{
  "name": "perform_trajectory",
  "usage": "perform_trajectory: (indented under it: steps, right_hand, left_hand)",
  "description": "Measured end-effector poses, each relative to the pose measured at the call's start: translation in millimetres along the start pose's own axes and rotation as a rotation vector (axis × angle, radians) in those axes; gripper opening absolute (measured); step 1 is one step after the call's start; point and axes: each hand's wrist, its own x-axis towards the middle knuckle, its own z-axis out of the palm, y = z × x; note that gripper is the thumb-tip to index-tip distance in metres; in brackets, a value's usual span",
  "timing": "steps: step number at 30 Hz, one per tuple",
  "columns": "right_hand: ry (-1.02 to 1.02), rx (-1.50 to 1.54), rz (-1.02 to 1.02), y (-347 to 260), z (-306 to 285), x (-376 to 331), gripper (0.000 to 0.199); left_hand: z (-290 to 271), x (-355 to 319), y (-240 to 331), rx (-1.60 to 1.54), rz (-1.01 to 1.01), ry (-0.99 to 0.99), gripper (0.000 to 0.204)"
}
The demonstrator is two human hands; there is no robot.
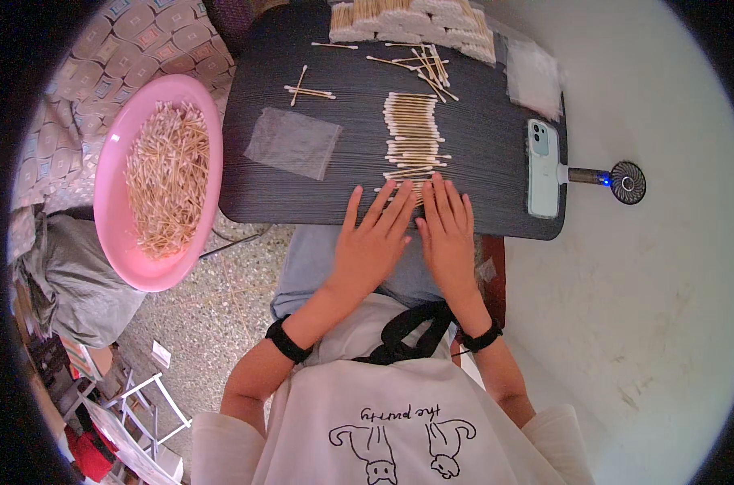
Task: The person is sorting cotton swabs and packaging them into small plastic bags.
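Note:
A column of cotton swabs lies side by side down the middle of the dark table. At its near end the swabs are less even, some slanting. My left hand rests flat there with its fingers spread, fingertips on the lowest swabs. Beside it my right hand lies palm down, fingers stretched out, also touching that end. Both hands partly cover the nearest swabs. Neither hand grips anything. Just left of the column lies a clear plastic bag.
A pink basin full of loose swabs stands at the left. Bundled swabs are stacked at the far edge, with loose swabs before them. Clear bags, a phone and a small fan are at the right, near the wall.

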Motion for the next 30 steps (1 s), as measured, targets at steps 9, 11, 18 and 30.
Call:
perform_trajectory:
  steps: [9,11,18,30]
  right_hand:
    - [0.161,0.154,0.077,16,-4,5,0.041]
    - [0.169,0.156,0.054,19,-1,4,0.041]
    - [0.104,0.065,0.064,18,2,-6,0.045]
    - [0.028,-0.072,0.072,14,-2,-14,0.052]
  left_hand:
    - [1,8,8,0.013,-0.036,0.000,0.066]
    - [5,8,9,0.022,-0.046,0.009,0.067]
    - [11,6,13,0.018,-0.054,0.016,0.071]
    - [11,2,18,-0.007,-0.043,-0.028,0.082]
